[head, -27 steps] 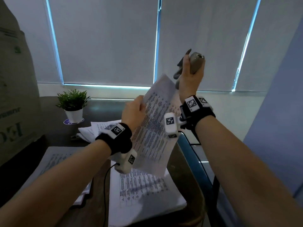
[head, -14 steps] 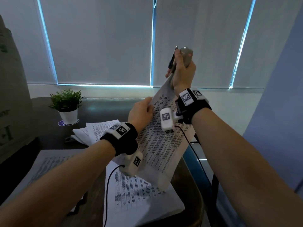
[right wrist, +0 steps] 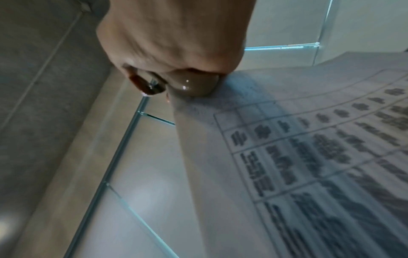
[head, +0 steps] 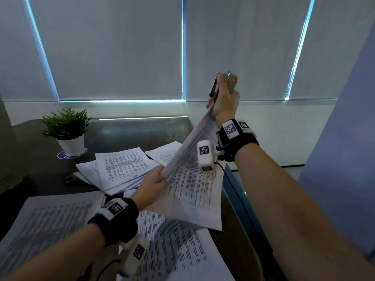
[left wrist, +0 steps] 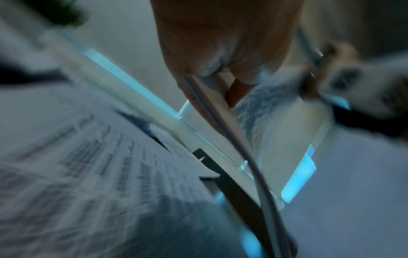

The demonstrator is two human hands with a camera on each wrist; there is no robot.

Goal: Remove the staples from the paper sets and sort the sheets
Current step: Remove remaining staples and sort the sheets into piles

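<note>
A printed paper set (head: pixel 194 189) hangs tilted in the air above the desk. My left hand (head: pixel 154 185) pinches its lower left edge between thumb and fingers; the left wrist view shows the fingertips (left wrist: pixel 220 66) on the sheet edges (left wrist: pixel 223 122). My right hand (head: pixel 225 102) is raised at the set's top corner and grips a grey staple remover (head: pixel 230 82). In the right wrist view the staple remover (right wrist: pixel 192 85) sits against the corner of the paper set (right wrist: pixel 309 139) under my right hand (right wrist: pixel 176 43). No staple can be made out.
A loose pile of sheets (head: pixel 121 169) lies at the back of the dark desk (head: pixel 142 128), with another stack (head: pixel 44 224) at the front left and one (head: pixel 178 250) under my hands. A potted plant (head: pixel 70 138) stands at the back left. The desk edge (head: pixel 233 201) runs down the right.
My right hand brought the staple remover down onto the set's top corner. My left hand slid lower along the paper's edge and the set turned more edge-on.
</note>
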